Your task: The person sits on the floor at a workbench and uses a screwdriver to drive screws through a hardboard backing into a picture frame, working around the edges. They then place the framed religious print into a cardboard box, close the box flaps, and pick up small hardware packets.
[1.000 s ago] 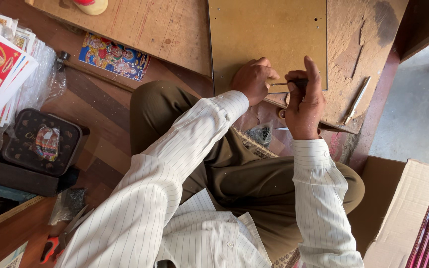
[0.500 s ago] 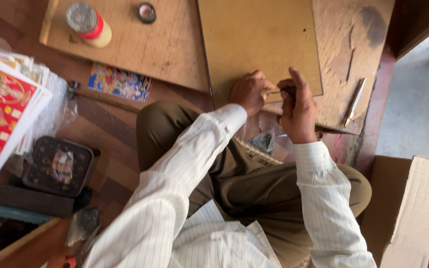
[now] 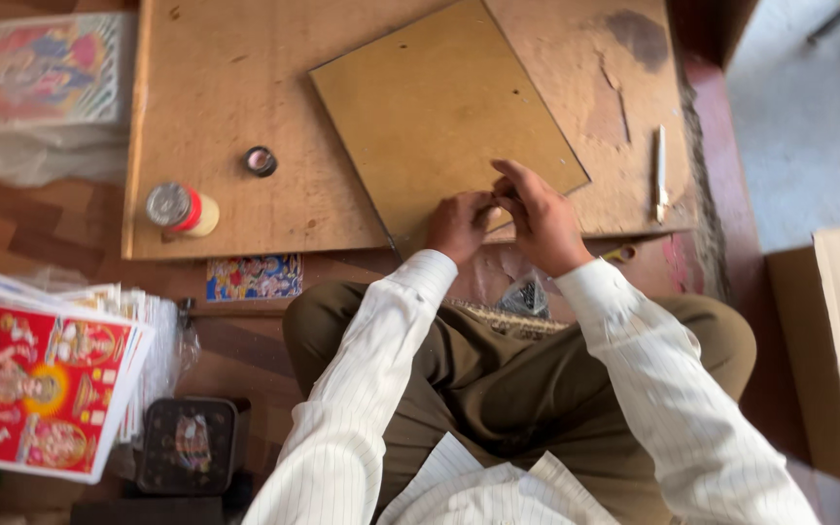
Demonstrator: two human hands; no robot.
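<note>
A seated person in a striped white shirt works at a low wooden tabletop (image 3: pixel 245 87). A flat, rectangular, mustard-brown board (image 3: pixel 439 107) lies on it at a tilt, its surface plain with a few small dark specks, its near corner under the hands. The left hand (image 3: pixel 459 226) and right hand (image 3: pixel 537 219) meet at that near edge, fingertips pinched together; what their grip holds, if anything, cannot be told. A thin pale tool (image 3: pixel 661 175) lies to the right. A red-banded jar (image 3: pixel 179 209) and small round lid (image 3: pixel 262 160) sit to the left. A stack of prints (image 3: pixel 41 384) lies on the floor.
</note>
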